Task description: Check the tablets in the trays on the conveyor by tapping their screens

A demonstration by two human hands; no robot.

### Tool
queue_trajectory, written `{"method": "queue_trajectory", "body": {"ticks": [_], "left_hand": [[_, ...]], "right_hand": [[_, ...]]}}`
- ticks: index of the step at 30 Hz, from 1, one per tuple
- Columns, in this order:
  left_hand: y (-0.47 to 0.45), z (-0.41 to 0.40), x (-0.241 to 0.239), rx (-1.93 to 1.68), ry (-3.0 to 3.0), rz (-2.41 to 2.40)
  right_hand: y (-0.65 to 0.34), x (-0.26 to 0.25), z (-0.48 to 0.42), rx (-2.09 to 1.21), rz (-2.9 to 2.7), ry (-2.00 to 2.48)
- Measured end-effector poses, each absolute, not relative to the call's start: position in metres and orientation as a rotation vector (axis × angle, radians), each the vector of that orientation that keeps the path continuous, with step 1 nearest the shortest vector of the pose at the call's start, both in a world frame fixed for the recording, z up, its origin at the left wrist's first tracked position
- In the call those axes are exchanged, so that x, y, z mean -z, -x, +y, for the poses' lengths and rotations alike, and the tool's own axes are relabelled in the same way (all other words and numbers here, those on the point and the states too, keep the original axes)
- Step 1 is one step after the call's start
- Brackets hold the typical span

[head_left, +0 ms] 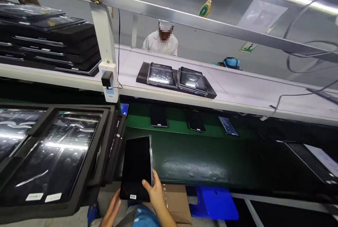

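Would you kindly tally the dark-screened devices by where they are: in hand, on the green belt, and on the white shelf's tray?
Tablet held by right hand and left hand: 1
Phones on green belt: 3
Tablets on shelf tray: 2
Total: 6

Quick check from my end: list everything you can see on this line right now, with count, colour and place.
tablet: one, black, held upright at bottom centre
tray stack: black, wrapped tablets inside, lower left
shelf tray: one, black, two wrapped tablets, on the white shelf
tray pile: black, on the upper left shelf
conveyor belt: one, green, across the middle
phones: three, dark, at the belt's far edge
power adapter: one, black, plugged in on the white post
blue bin: one, under the belt
cardboard box: one, brown, bottom centre
co-worker: one, white coat and cap, behind the shelf
left hand: under the tablet's bottom edge
right hand: gripping the tablet's right edge
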State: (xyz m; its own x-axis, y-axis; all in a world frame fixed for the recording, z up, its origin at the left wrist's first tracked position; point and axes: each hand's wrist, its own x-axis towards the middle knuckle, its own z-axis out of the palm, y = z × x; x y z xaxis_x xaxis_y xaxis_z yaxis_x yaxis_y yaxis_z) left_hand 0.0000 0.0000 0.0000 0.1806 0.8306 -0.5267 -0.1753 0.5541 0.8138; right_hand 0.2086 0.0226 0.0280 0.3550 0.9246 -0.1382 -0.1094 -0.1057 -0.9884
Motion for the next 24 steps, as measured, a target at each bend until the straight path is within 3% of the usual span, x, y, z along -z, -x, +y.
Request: {"method": "queue_trajectory", "body": {"ticks": [6,13,24], "left_hand": [[-0.037,0.015,-0.003,-0.825,-0.466,0.967],[-0.042,0.008,-0.027,-0.912,-0.419,0.943],[-0.029,0.006,-0.031,-0.976,-0.559,0.893]], "right_hand": [[-0.232,-0.09,-0.054,-1.108,-0.932,1.247],[-0.242,-0.154,-0.045,-1.091,-1.009,1.183],[-0.245,-0.172,-0.013,-0.963,-0.973,1.085]]}}
